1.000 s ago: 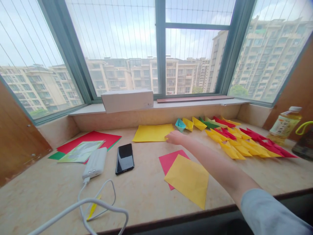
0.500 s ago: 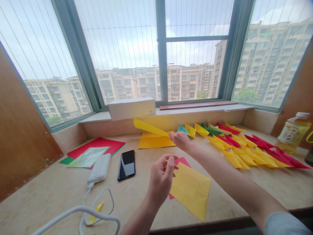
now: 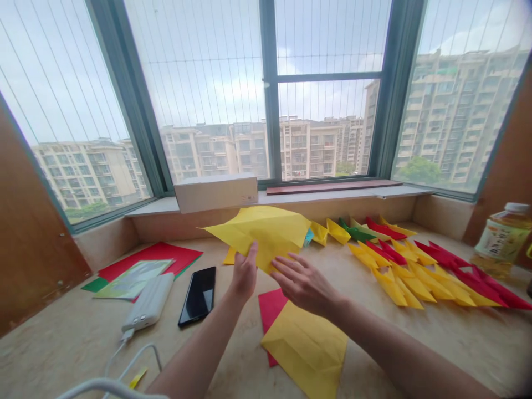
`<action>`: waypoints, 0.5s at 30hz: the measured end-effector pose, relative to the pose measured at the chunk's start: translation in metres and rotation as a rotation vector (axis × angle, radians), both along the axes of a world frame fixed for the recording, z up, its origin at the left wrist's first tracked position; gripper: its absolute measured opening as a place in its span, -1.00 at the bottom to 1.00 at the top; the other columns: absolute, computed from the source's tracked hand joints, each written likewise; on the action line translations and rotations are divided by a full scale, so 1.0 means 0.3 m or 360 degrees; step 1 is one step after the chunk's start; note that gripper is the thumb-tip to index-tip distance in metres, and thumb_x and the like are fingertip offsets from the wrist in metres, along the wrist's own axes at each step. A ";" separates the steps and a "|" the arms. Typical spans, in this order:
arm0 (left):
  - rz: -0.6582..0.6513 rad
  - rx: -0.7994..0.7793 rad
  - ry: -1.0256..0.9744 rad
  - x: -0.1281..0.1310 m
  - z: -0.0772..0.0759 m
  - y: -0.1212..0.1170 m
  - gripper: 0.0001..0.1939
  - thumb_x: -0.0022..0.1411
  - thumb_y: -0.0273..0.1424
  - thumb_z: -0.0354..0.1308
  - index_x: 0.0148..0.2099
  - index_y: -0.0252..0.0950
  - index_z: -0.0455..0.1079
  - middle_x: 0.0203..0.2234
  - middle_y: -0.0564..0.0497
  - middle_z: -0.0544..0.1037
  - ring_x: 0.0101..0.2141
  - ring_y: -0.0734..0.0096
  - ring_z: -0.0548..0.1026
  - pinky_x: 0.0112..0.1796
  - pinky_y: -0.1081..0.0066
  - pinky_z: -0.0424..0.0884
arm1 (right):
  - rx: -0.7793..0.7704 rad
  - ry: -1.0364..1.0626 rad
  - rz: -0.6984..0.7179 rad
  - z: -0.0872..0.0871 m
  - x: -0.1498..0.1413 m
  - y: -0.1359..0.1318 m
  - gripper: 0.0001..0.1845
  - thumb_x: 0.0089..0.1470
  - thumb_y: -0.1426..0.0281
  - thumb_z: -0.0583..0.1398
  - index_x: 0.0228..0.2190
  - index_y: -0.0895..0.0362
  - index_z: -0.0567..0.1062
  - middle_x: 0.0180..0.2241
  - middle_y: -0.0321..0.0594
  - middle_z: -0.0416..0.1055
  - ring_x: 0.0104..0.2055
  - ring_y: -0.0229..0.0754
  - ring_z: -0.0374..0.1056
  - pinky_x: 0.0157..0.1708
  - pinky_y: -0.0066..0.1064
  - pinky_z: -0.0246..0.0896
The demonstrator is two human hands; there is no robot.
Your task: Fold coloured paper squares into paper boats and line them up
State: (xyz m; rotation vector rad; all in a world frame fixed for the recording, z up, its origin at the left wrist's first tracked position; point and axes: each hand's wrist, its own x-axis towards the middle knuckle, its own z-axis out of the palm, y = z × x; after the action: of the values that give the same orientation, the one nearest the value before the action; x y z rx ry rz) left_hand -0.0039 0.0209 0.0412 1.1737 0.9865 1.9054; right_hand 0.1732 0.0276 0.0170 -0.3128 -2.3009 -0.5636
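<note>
Head cam, looking down across a stone worktop (image 3: 75,338) set into a bay window. Both hands are up on one yellow sheet (image 3: 261,233), which is lifted clear of the worktop and held roughly flat, tipped a bit toward the window. The left hand (image 3: 245,271) has it from the near edge, thumb on top and the rest of the fingers hidden under the paper, so it reads as a light pinch, not a clench. The right hand (image 3: 303,282) is open with fingers spread, and its fingertips (image 3: 279,265) just meet the sheet's near edge; I can't tell if it's actually gripping or only steadying. My guess is two hands because a loose sheet that thin flops if held from one side.

Right under the hands lie another yellow sheet (image 3: 307,349) overlapping a red sheet (image 3: 271,305), close to the front edge where they're easy to reach. Off to the right, rows of folded paper boats (image 3: 415,266) in yellow, red and green are lined up, out of the way of the folding spot. On the left side sit a black phone (image 3: 198,296), a white power bank (image 3: 148,302) with its cable (image 3: 124,360), and a stack of coloured paper (image 3: 145,266). A white box (image 3: 216,193) is on the sill, and a drink bottle (image 3: 502,238) stands far right.
</note>
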 end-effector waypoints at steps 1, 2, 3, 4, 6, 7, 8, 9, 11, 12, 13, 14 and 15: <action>-0.0020 -0.0001 -0.0013 -0.020 0.011 0.003 -0.53 0.14 -0.16 0.27 0.06 -0.27 0.44 -0.13 -0.16 0.61 0.02 0.02 0.51 0.03 0.14 0.42 | -0.0054 0.0038 0.0012 0.005 0.024 0.005 -0.71 0.24 0.50 0.10 -0.03 0.16 0.48 0.08 -0.01 0.46 0.15 -0.01 0.35 0.15 -0.07 0.24; -0.0076 -0.0017 -0.0022 -0.042 0.020 0.004 -0.51 0.12 -0.19 0.30 0.06 -0.29 0.44 -0.16 -0.16 0.63 -0.02 0.01 0.53 -0.01 0.14 0.45 | -0.0112 0.0105 0.0008 0.009 0.053 0.011 -0.70 0.23 0.50 0.11 -0.02 0.15 0.48 0.10 -0.01 0.45 0.16 -0.01 0.34 0.15 -0.07 0.24; -0.0191 -0.0055 -0.0059 -0.063 0.024 0.001 -0.49 0.08 -0.22 0.34 0.07 -0.30 0.43 -0.18 -0.15 0.64 -0.06 0.02 0.56 -0.04 0.16 0.48 | -0.0171 0.0176 -0.0001 0.011 0.086 0.020 -0.68 0.22 0.50 0.12 -0.01 0.13 0.47 0.11 -0.02 0.44 0.17 0.00 0.32 0.15 -0.06 0.23; -0.0301 -0.0100 -0.0088 -0.081 0.024 -0.004 -0.47 0.06 -0.25 0.36 0.08 -0.30 0.42 -0.20 -0.15 0.64 -0.10 0.04 0.58 -0.08 0.18 0.50 | -0.0239 0.0285 -0.0020 0.010 0.121 0.030 -0.67 0.21 0.49 0.12 0.00 0.12 0.47 0.11 -0.02 0.43 0.17 0.01 0.32 0.14 -0.06 0.24; -0.0463 -0.0206 -0.0116 -0.109 0.008 -0.020 -0.43 0.03 -0.30 0.39 0.10 -0.30 0.40 -0.21 -0.13 0.65 -0.22 0.11 0.63 -0.16 0.23 0.54 | -0.0451 0.0577 -0.0129 0.003 0.186 0.055 -0.68 0.22 0.42 0.13 0.00 0.09 0.47 0.12 -0.02 0.41 0.17 0.05 0.31 0.14 -0.01 0.23; -0.0507 -0.0249 -0.0135 -0.116 -0.006 -0.030 -0.42 0.03 -0.31 0.40 0.10 -0.30 0.39 -0.22 -0.13 0.65 -0.28 0.14 0.64 -0.20 0.25 0.56 | -0.0593 0.0744 -0.0183 -0.002 0.214 0.068 -0.69 0.23 0.36 0.13 -0.01 0.09 0.48 0.10 -0.01 0.42 0.16 0.08 0.31 0.15 0.03 0.22; -0.0532 -0.0278 -0.0153 -0.119 -0.022 -0.040 -0.42 0.02 -0.33 0.40 0.10 -0.29 0.39 -0.23 -0.12 0.66 -0.33 0.17 0.64 -0.24 0.27 0.57 | -0.0799 0.0893 -0.0215 -0.008 0.236 0.081 -0.69 0.24 0.29 0.13 -0.02 0.08 0.49 0.07 -0.02 0.45 0.14 0.10 0.34 0.14 0.04 0.22; -0.0555 -0.0306 -0.0157 -0.119 -0.038 -0.049 -0.43 0.02 -0.34 0.41 0.09 -0.29 0.38 -0.24 -0.12 0.66 -0.36 0.19 0.64 -0.28 0.29 0.57 | -0.1055 0.1004 -0.0203 -0.015 0.253 0.093 -0.67 0.25 0.23 0.11 -0.04 0.07 0.51 0.02 -0.03 0.49 0.09 0.11 0.39 0.10 0.04 0.27; -0.0619 -0.0351 -0.0132 -0.112 -0.066 -0.065 -0.45 0.02 -0.34 0.42 0.07 -0.29 0.38 -0.25 -0.14 0.66 -0.36 0.17 0.64 -0.31 0.32 0.57 | -0.1637 0.1069 -0.0061 -0.025 0.272 0.110 -0.60 0.27 0.11 0.06 -0.09 0.03 0.55 -0.08 -0.08 0.56 -0.03 0.11 0.47 -0.02 -0.01 0.37; -0.0653 -0.0368 -0.0108 -0.107 -0.076 -0.070 -0.45 0.03 -0.34 0.41 0.06 -0.30 0.38 -0.25 -0.15 0.66 -0.33 0.15 0.64 -0.32 0.32 0.57 | -0.1905 0.1058 0.0041 -0.028 0.275 0.114 -0.57 0.27 0.06 0.03 -0.10 0.00 0.57 -0.13 -0.11 0.58 -0.09 0.11 0.50 -0.10 -0.04 0.41; -0.0683 -0.0376 -0.0079 -0.102 -0.081 -0.073 -0.46 0.04 -0.33 0.41 0.06 -0.31 0.38 -0.24 -0.16 0.65 -0.30 0.12 0.64 -0.31 0.32 0.57 | -0.2120 0.1049 0.0140 -0.030 0.276 0.117 -0.56 0.26 0.03 0.03 -0.11 -0.03 0.58 -0.17 -0.14 0.60 -0.13 0.10 0.52 -0.17 -0.08 0.44; -0.0699 -0.0374 -0.0047 -0.098 -0.083 -0.075 -0.46 0.05 -0.33 0.41 0.07 -0.32 0.37 -0.22 -0.18 0.65 -0.27 0.10 0.64 -0.30 0.32 0.57 | -0.2268 0.1060 0.0222 -0.031 0.276 0.117 -0.56 0.25 0.02 0.04 -0.12 -0.04 0.58 -0.19 -0.15 0.61 -0.15 0.10 0.53 -0.22 -0.10 0.45; -0.0696 -0.0361 -0.0009 -0.094 -0.081 -0.076 -0.45 0.05 -0.33 0.41 0.07 -0.32 0.37 -0.20 -0.19 0.64 -0.24 0.09 0.63 -0.28 0.31 0.57 | -0.2352 0.1100 0.0275 -0.031 0.275 0.118 -0.57 0.24 0.02 0.06 -0.12 -0.05 0.58 -0.20 -0.16 0.61 -0.16 0.09 0.53 -0.25 -0.13 0.45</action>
State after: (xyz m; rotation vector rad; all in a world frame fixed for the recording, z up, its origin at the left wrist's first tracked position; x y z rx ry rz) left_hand -0.0322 -0.0018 0.0170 1.1387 0.8346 1.4142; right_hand 0.2556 0.0628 0.0076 -0.7951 -1.6020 1.2441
